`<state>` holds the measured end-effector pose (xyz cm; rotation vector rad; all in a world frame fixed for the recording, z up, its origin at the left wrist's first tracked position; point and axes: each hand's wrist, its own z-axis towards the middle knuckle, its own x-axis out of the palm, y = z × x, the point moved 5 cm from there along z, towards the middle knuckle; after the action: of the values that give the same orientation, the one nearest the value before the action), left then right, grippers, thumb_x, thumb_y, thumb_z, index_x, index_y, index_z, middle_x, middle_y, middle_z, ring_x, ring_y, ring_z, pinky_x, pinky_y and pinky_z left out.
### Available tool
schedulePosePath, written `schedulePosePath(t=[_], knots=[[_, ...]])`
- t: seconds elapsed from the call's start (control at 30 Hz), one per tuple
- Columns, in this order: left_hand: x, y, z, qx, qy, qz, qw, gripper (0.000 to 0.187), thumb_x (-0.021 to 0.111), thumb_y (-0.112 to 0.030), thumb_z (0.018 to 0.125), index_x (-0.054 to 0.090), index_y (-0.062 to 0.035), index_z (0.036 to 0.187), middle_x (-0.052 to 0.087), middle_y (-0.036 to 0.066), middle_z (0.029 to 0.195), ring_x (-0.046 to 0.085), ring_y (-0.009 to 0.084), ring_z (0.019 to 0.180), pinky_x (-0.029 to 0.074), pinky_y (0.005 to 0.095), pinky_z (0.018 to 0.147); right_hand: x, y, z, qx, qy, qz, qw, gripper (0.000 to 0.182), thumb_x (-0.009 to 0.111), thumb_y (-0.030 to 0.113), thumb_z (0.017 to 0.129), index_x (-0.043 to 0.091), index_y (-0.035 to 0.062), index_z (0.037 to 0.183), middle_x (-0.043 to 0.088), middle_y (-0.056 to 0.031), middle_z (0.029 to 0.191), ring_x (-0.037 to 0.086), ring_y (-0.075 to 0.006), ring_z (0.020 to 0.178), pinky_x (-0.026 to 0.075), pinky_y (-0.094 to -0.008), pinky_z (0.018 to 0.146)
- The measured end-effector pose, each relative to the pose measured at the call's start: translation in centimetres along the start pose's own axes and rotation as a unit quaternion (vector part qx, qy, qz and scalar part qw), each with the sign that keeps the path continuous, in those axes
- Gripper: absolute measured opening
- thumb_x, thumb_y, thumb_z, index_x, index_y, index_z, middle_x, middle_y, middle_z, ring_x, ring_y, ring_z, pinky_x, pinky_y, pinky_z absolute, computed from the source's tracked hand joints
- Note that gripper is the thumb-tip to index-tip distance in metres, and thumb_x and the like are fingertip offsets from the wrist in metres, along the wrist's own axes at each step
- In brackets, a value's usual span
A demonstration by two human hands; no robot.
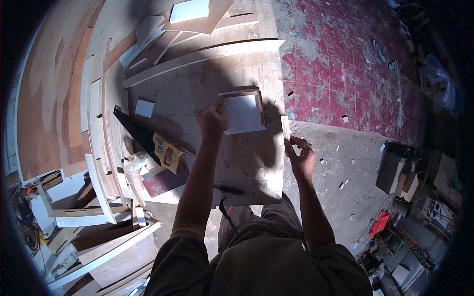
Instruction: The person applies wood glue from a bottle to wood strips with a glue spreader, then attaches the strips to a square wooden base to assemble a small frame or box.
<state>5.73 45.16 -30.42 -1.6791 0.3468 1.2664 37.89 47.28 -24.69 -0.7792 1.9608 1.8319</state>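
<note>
A small shallow wooden frame [262, 109] with a white panel [241, 113] inside it lies on the workbench. At its left side is my left hand [211, 118], fingers curled closed on the frame's edge; the fingertips are partly hidden. My right hand [301, 154] pinches a short pale wood strip [285, 127] between thumb and fingers at the bench's right edge, apart from the frame. Left of my left forearm lies a handsaw [169, 153] with a yellow handle and dark blade. A small white rectangular piece [144, 108] rests beyond the saw.
A long wood strip [207, 58] crosses the far part of the workbench [247, 172]. Offcuts and a white board [189, 10] are piled behind it. Large wood panels [54, 98] stand at left. A clear jar [135, 162] sits beside the saw. Clutter lines the right floor.
</note>
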Motion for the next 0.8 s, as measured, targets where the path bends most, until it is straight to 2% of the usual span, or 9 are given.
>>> schedulePosePath(t=[0.13,0.47,0.53,0.6,0.67,0.7,0.73,0.8], knots=[[0.0,0.0,-0.1,0.014,-0.031,-0.007,0.999,0.023,0.064,-0.024,0.086,0.073,-0.0030,0.089,0.071,0.015,0.079,0.067,0.0342,0.076,0.047,0.0431,0.083,-0.2,0.1,0.0,-0.003,0.003,-0.007,1.000,0.022,0.078,0.021,0.081,0.073,0.0045,0.096,0.073,-0.0086,0.095,0.066,-0.0238,0.092,0.048,-0.0361,0.087],[-0.1,0.2,0.0,0.009,-0.021,-0.003,1.000,0.023,0.063,-0.025,0.086,0.072,-0.0033,0.084,0.069,0.015,0.075,0.066,0.0348,0.072,0.047,0.0430,0.080,-0.3,1.0,0.0,-0.013,-0.004,-0.010,1.000,0.017,0.077,0.016,0.080,0.074,0.0062,0.093,0.074,-0.0071,0.094,0.067,-0.0246,0.090,0.047,-0.0361,0.086],[-0.6,0.9,-0.1,0.000,-0.079,-0.001,0.997,0.023,0.062,-0.025,0.087,0.073,-0.0047,0.085,0.070,0.016,0.078,0.067,0.0351,0.074,0.049,0.0440,0.077,-0.1,2.5,0.3,-0.116,0.014,-0.082,0.990,0.020,0.078,0.014,0.078,0.074,0.0093,0.097,0.073,-0.0047,0.096,0.064,-0.0220,0.094,0.045,-0.0355,0.089],[-1.2,2.1,-0.2,-0.008,-0.085,-0.034,0.996,0.024,0.061,-0.026,0.088,0.072,-0.0044,0.087,0.070,0.017,0.079,0.068,0.0354,0.076,0.050,0.0445,0.075,0.9,3.3,0.6,-0.196,0.001,-0.135,0.971,0.017,0.077,0.014,0.077,0.075,0.0161,0.094,0.071,-0.0011,0.096,0.060,-0.0237,0.095,0.043,-0.0390,0.089],[-1.7,3.2,-0.9,-0.017,-0.089,-0.065,0.994,0.025,0.061,-0.027,0.090,0.072,-0.0042,0.089,0.070,0.017,0.081,0.068,0.0356,0.078,0.052,0.0450,0.073,1.9,5.6,1.1,-0.225,0.002,-0.187,0.956,0.017,0.078,0.019,0.077,0.075,0.0201,0.094,0.069,0.0015,0.098,0.055,-0.0261,0.102,0.041,-0.0414,0.091],[-1.7,4.1,-1.4,-0.060,-0.081,-0.098,0.990,0.026,0.060,-0.027,0.091,0.072,-0.0042,0.091,0.070,0.018,0.083,0.068,0.0357,0.080,0.052,0.0448,0.073,3.1,5.9,1.6,-0.219,0.033,-0.201,0.954,0.017,0.077,0.023,0.077,0.075,0.0217,0.094,0.068,0.0040,0.099,0.051,-0.0275,0.107,0.039,-0.0441,0.093],[-1.8,4.7,-1.8,-0.103,-0.073,-0.131,0.983,0.026,0.059,-0.027,0.092,0.071,-0.0042,0.093,0.070,0.018,0.084,0.069,0.0357,0.082,0.053,0.0446,0.072,4.2,6.4,1.9,-0.241,0.032,-0.216,0.946,0.017,0.077,0.024,0.076,0.075,0.0209,0.093,0.067,0.0048,0.100,0.051,-0.0270,0.106,0.039,-0.0448,0.091],[-2.4,5.5,-2.5,-0.131,-0.057,-0.100,0.985,0.028,0.058,-0.029,0.092,0.071,-0.0041,0.095,0.070,0.018,0.086,0.069,0.0355,0.083,0.053,0.0442,0.072,6.1,7.2,2.5,-0.248,0.047,-0.230,0.940,0.016,0.077,0.023,0.075,0.075,0.0212,0.091,0.067,0.0052,0.101,0.051,-0.0257,0.104,0.039,-0.0447,0.088]])
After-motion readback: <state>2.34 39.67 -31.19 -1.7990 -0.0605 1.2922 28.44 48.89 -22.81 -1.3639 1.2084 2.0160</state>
